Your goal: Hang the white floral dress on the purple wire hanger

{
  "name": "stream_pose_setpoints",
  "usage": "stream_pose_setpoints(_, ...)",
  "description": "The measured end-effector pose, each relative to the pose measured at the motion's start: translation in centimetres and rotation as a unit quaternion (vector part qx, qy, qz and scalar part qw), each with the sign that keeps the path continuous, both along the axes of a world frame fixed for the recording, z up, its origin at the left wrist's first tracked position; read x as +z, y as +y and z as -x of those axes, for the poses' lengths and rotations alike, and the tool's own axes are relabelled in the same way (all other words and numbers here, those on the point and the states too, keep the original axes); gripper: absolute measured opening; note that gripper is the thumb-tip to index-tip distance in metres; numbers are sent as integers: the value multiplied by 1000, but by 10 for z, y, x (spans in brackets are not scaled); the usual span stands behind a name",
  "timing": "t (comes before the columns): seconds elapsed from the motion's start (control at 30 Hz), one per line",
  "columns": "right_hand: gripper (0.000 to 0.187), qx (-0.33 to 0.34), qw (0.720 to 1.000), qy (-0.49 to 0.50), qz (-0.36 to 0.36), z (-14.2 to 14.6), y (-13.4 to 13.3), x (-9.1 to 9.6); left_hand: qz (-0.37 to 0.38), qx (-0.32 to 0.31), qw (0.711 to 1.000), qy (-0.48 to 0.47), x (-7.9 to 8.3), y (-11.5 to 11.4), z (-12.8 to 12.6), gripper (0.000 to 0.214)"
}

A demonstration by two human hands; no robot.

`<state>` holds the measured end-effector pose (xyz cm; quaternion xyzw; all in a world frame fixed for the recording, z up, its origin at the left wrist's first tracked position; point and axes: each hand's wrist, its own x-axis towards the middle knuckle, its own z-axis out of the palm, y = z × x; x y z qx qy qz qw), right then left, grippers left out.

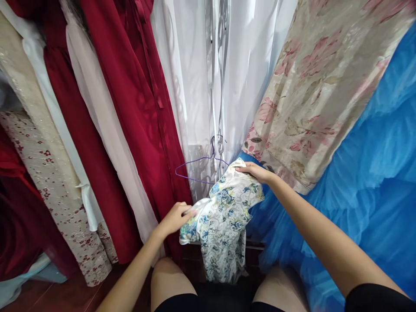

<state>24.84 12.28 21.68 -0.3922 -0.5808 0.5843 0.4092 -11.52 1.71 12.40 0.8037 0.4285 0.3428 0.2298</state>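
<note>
A small white top with blue and yellow flowers (227, 212) hangs between my hands, its lower part draping down in front of my knees. My left hand (178, 218) grips its left edge near a sleeve. Up at the neck and shoulder, my right hand (255, 171) pinches the cloth. Just behind the top is a purple wire hanger (195, 160), its hook up against the white cloth. The hanger's right part is hidden behind the top, so I cannot tell whether it is inside the garment.
Long dark red dresses (130, 86) hang to the left, beside a pale pink one (94, 99). White fabric (250, 56) with ribbons hangs ahead. To the right are a beige floral dress (312, 95) and a blue tulle skirt (367, 164). Reddish floor tiles (81, 297) show below.
</note>
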Motion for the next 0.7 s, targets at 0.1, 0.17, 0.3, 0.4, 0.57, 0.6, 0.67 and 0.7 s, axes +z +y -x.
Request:
stream_pose_setpoints(0.1, 27, 10, 999, -36, -10, -3, -3, 9, 16, 35, 999, -1, 10, 35, 37, 25)
stream_pose_setpoints(0.17, 29, 12, 998, -51, -21, -4, -4, 13, 10, 89, 996, -18, 26, 56, 53, 17)
stream_pose_setpoints(0.3, 30, 12, 997, -70, -26, -6, -4, 21, -68, 201, 977, 2, 72, 87, 53, 10)
stream_pose_setpoints(0.4, 30, 10, 997, -74, -7, -8, -8, 27, -132, 215, 967, 41, 98, 103, 32, 6)
stream_pose_setpoints(0.57, 34, 9, 994, -97, -51, -14, -20, 21, -119, 103, 988, -1, 104, 115, -5, 24)
stream_pose_setpoints(0.6, 37, 1, 992, -101, -79, -17, -23, 16, -133, 116, 984, -19, 102, 114, -9, 29)
stream_pose_setpoints(0.67, 41, -19, 986, -115, -123, -25, -30, 3, -167, 160, 971, -58, 99, 110, -15, 30)
stream_pose_setpoints(0.7, 43, -28, 983, -126, -132, -30, -34, -4, -173, 174, 967, -70, 97, 107, -17, 26)
